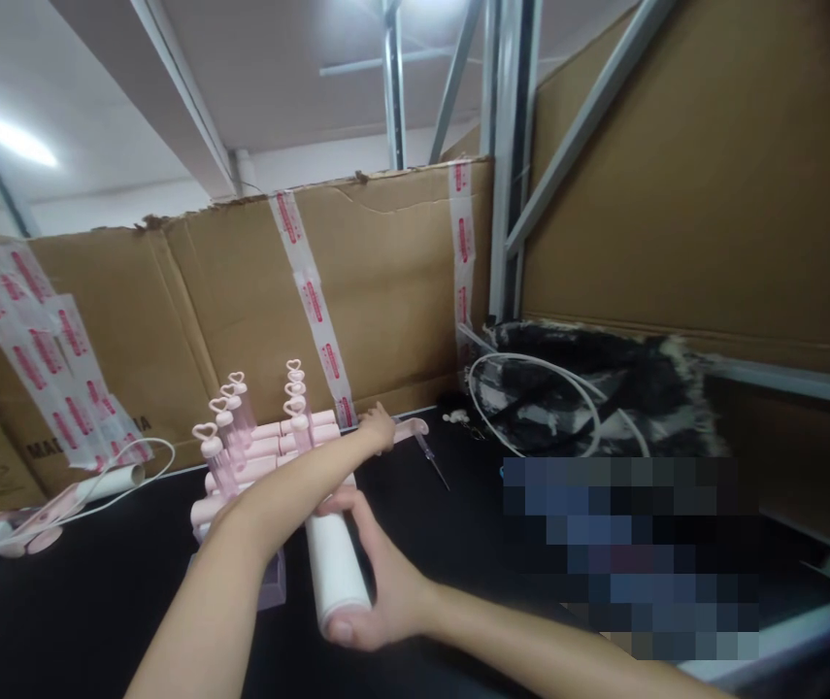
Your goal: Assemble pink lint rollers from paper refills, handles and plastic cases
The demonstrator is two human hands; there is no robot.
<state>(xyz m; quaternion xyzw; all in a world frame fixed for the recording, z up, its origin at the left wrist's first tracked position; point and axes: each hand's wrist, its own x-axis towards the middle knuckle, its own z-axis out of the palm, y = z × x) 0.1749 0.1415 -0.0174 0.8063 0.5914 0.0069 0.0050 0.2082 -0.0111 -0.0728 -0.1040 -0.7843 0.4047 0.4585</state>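
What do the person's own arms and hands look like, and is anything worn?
The left forearm and right forearm are bare, with no sleeve showing. The left hand and right hand are ungloved, with no watch or bracelet visible at either wrist. Rings cannot be made out.

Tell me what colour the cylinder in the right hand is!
The cylinder in the right hand is white; it shows best in the head view.

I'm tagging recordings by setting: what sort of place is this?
Probably a workshop or warehouse workstation: metal framing, a taped cardboard panel, and rows of matching pink parts on a black tabletop.
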